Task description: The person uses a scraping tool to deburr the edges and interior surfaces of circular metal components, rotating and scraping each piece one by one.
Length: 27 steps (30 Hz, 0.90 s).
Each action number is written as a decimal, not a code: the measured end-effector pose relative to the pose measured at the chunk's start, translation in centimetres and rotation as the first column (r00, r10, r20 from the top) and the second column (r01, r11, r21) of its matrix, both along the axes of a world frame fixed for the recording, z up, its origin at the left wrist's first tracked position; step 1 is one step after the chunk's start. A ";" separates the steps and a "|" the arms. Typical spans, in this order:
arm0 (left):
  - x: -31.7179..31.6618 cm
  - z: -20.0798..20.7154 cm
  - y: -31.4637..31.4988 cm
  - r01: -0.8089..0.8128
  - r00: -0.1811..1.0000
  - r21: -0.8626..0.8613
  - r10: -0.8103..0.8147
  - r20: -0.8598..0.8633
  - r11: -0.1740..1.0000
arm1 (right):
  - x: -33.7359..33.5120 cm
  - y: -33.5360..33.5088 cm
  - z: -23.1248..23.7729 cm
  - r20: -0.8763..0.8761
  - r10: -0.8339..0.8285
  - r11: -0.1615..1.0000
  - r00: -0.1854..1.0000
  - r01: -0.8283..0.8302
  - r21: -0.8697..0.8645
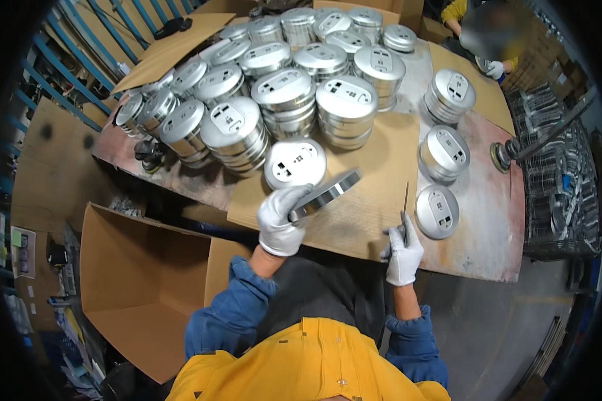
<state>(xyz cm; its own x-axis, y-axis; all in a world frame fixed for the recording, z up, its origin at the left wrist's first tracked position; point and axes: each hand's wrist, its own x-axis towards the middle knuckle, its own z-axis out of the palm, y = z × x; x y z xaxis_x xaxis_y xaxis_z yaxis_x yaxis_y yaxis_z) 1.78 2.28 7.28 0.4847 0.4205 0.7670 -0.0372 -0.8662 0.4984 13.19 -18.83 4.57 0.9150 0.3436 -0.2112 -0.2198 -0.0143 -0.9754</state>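
Note:
My left hand [280, 222], in a white glove, grips a round silver metal cover [329, 194] by its edge, tilted so its rim shows. A thin, dark, pointed tool [407, 200] stands upright from the closed fingers of my right hand [404, 254], also gloved in white; its exact kind is unclear. Just beyond my left hand, another silver cover [295, 164] with small cutouts lies on a cardboard sheet [381, 167]. Right of my right hand sits a single cover [438, 212], with a short stack [445, 154] behind it.
Many stacks of covers [284, 90] crowd the table's far left side. An open cardboard box [144, 267] stands below at left. Round-headed power tools rest at the right edge [500, 158] and left edge [150, 155]. A basket of metal parts [555, 180] and another person's gloved hand [495, 70] are rightward.

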 end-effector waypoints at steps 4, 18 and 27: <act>0.6 0.9 4.4 -0.143 0.968 0.459 0.220 -0.120 0.877 | -0.3 -0.8 -0.7 0.011 0.030 0.999 0.999 -0.030 -0.020; -0.2 -0.6 9.0 0.101 0.776 0.454 0.215 -0.592 0.885 | 0.7 -3.0 -2.9 -0.038 0.016 0.999 0.999 -0.018 -0.048; 1.3 3.4 5.9 0.005 0.421 0.195 0.175 -0.890 0.981 | -0.1 -2.5 -3.3 -0.057 0.039 0.996 0.998 -0.044 -0.080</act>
<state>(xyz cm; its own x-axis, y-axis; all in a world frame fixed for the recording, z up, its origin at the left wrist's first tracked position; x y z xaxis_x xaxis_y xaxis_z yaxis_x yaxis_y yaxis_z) 3.10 8.22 10.66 0.9019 0.4306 -0.0334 0.4319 -0.8993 0.0692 13.11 -21.33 1.29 0.8865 0.3609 -0.2896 -0.2706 -0.1033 -0.9571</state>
